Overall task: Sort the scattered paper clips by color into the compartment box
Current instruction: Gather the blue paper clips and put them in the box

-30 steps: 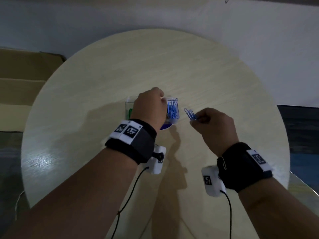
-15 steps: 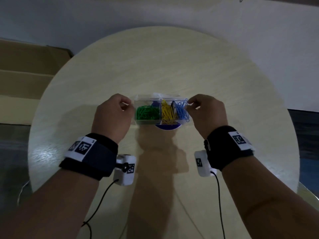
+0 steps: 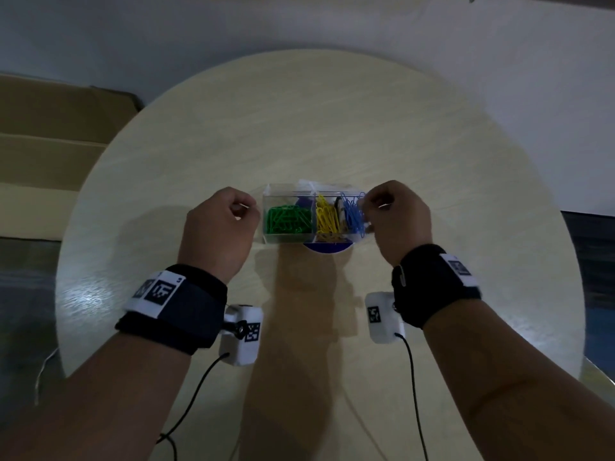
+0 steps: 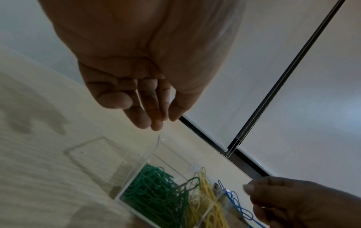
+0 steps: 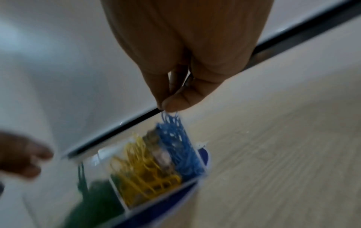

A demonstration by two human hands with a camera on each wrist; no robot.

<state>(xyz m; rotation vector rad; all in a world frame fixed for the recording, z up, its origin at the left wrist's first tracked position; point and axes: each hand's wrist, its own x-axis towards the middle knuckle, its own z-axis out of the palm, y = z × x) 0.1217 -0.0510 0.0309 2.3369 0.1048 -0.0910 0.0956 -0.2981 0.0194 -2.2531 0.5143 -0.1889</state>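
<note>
A clear compartment box [image 3: 283, 240] stands mid-table, holding green clips [image 3: 286, 219] on the left, yellow clips [image 3: 327, 217] in the middle and blue clips [image 3: 352, 212] on the right. My right hand [image 3: 364, 202] is at the box's right end, thumb and fingers pinching a bunch of blue clips [image 5: 171, 123] that hangs into the blue compartment. My left hand [image 3: 246, 207] hovers just off the box's left end. In the left wrist view its fingers [image 4: 156, 123] hang loosely curled, holding nothing, above the box's corner [image 4: 159, 138].
The round pale wooden table [image 3: 332, 111] has bare room all round the box. A blue round piece [image 3: 327, 250] sticks out from under the box's near side. Cardboard [image 3: 50, 134] lies beyond the table's left edge, and a white wall stands behind.
My left hand has come off the box and moved to its left. My right hand has carried the blue clips from the table on the right to the blue compartment.
</note>
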